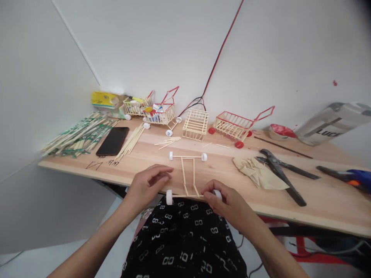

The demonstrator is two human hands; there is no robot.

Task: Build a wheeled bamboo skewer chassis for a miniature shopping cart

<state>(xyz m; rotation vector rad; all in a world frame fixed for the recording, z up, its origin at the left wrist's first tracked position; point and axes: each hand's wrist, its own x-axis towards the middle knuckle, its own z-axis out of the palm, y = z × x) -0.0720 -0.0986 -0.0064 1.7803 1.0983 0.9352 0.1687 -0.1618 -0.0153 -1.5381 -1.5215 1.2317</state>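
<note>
A wheeled frame of thin wooden sticks (194,172) lies at the table's front edge, with a stick axle at each end and white cap-like wheels. My right hand (224,199) pinches the near axle close to its right wheel, which the fingers partly cover. Just left of the frame, my left hand (149,183) is curved with a gap between thumb and fingers, holding nothing. Beyond the frame stands a stick basket (195,124) without wheels. To its right is a small stick shopping cart (234,125) with red trim and red wheels.
Two filled stick carts (160,114) stand at the back left. A phone (113,141), loose sticks (131,141) and wrapped sticks (81,135) lie left. Rightward are a crumpled cloth (257,172), pliers (279,170), a blue-handled tool (358,179), a red-paint bowl (281,132) and a bag (333,123).
</note>
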